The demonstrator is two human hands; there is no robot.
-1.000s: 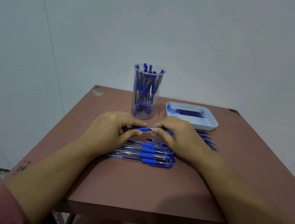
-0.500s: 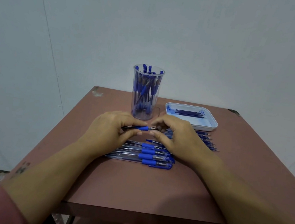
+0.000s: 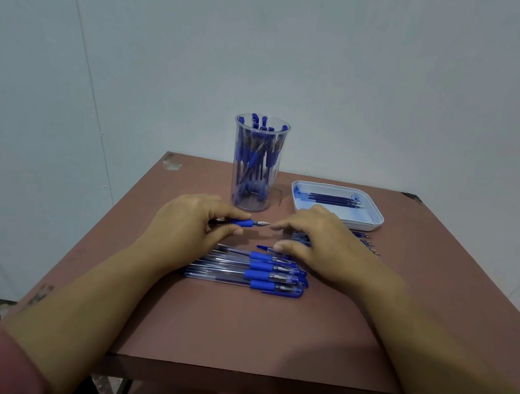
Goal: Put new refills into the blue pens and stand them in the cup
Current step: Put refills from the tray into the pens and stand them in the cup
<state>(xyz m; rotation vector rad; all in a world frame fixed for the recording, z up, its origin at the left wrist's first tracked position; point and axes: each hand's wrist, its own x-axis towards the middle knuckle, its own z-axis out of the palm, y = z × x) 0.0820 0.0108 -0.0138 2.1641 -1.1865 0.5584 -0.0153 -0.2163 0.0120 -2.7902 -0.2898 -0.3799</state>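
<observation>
My left hand [image 3: 188, 225] grips a blue pen [image 3: 242, 222] by its barrel, just above the table, with the metal tip pointing right and bare. My right hand [image 3: 323, 242] hovers to the right of that tip with its fingers loosely spread. The index fingertip is just short of the tip, and the thumb is beside a blue cap [image 3: 264, 248]. A clear cup [image 3: 254, 196] holding several blue pens stands behind my hands. Several capped blue pens [image 3: 256, 273] lie in a row in front of my hands.
A white tray [image 3: 375, 219] with refills [image 3: 330, 199] sits at the back right of the brown table [image 3: 251, 333]. More refills [image 3: 368, 241] lie on the table beyond my right hand. A pale wall stands close behind the table.
My right hand's fingers have let go of the pen's tip and drawn slightly to the right, leaving the metal tip exposed. My left hand keeps its hold on the pen.
</observation>
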